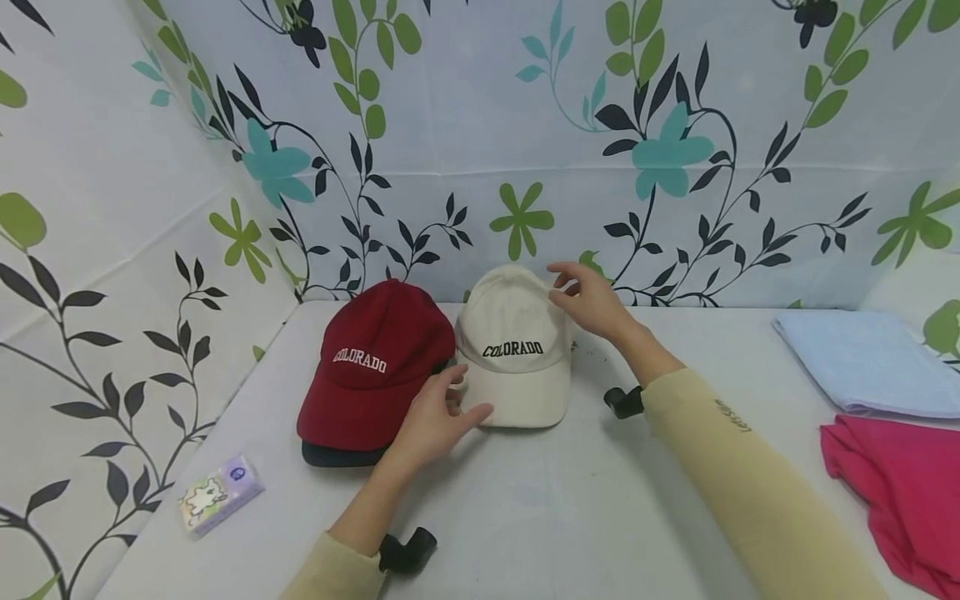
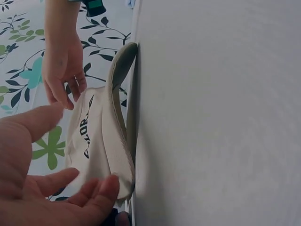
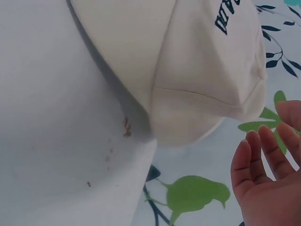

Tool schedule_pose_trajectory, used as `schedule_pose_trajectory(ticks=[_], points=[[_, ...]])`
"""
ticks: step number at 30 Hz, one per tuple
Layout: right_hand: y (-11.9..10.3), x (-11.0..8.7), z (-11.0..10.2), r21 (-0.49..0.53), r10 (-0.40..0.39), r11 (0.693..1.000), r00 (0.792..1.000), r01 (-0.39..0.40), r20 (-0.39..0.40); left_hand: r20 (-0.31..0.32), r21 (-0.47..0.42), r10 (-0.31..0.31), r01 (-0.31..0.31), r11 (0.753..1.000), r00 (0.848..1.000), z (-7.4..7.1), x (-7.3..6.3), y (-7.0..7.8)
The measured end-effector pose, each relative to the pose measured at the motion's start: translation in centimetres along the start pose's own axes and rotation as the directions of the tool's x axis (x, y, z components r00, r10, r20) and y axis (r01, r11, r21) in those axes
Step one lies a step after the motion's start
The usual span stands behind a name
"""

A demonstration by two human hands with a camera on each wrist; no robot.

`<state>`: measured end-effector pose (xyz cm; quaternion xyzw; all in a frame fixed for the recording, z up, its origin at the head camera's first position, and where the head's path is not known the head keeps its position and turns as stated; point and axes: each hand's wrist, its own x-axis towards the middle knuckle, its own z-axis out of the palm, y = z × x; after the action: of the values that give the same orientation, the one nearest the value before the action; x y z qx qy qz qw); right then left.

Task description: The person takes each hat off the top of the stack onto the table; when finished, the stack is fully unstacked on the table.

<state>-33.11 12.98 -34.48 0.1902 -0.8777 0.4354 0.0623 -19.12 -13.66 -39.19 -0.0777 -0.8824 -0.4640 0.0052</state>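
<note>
A cream baseball cap (image 1: 517, 387) lettered COLORADO rests on the white table, its brim toward me. My left hand (image 1: 438, 417) is at the left of its brim, thumb and fingers spread apart. At the upper right of the crown, my right hand (image 1: 588, 296) has its fingers loosely bent beside the cap; the right wrist view shows a gap between those fingers (image 3: 263, 150) and the cap. Left of the cream cap sits a red COLORADO cap (image 1: 382, 333), stacked over a dark cap (image 1: 341, 456) whose brim peeks out below. My left forearm overlaps the red brim's right edge.
A purple tissue pack (image 1: 221, 493) lies at the table's left edge. On the right are a folded light-blue cloth (image 1: 877, 358) and a crumpled pink-red cloth (image 1: 900, 492). A leaf-patterned curtain (image 1: 465, 108) hangs close behind the caps. Small brown marks (image 3: 127, 127) dot the table.
</note>
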Motion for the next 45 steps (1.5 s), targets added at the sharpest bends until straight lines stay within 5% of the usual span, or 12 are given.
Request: schedule_pose_trajectory(ticks=[11, 18, 24, 30, 36, 45], points=[[-2.1, -1.0, 0.2, -0.021, -0.179, 0.983, 0.983, 0.180, 0.052, -0.039, -0.178, 0.132, -0.136, 0.974, 0.991, -1.7, -0.5, -0.2], [-3.1, -2.0, 0.8, -0.015, -0.219, 0.975, 0.971, 0.222, 0.096, -0.066, -0.191, 0.158, -0.168, 0.967, 0.985, -3.1, -1.5, -0.7], [-3.8, -3.2, 1.6, -0.059, -0.282, 0.953, 0.941, 0.297, 0.189, -0.103, -0.189, 0.177, -0.194, 0.963, 0.979, -4.0, -2.3, -1.4], [-4.5, -4.9, 2.8, -0.226, -0.322, 0.888, 0.894, 0.399, 0.312, -0.124, -0.176, 0.211, -0.231, 0.957, 0.970, -4.6, -2.9, -1.6], [-5.1, -6.5, 4.4, -0.404, -0.219, 0.808, 0.855, 0.429, 0.470, -0.140, -0.159, 0.223, -0.245, 0.957, 0.965, -5.2, -3.5, -1.9], [-4.6, -7.9, 5.7, -0.488, -0.181, 0.731, 0.826, 0.476, 0.534, -0.208, -0.173, 0.245, -0.282, 0.944, 0.947, -6.7, -4.9, -2.7]])
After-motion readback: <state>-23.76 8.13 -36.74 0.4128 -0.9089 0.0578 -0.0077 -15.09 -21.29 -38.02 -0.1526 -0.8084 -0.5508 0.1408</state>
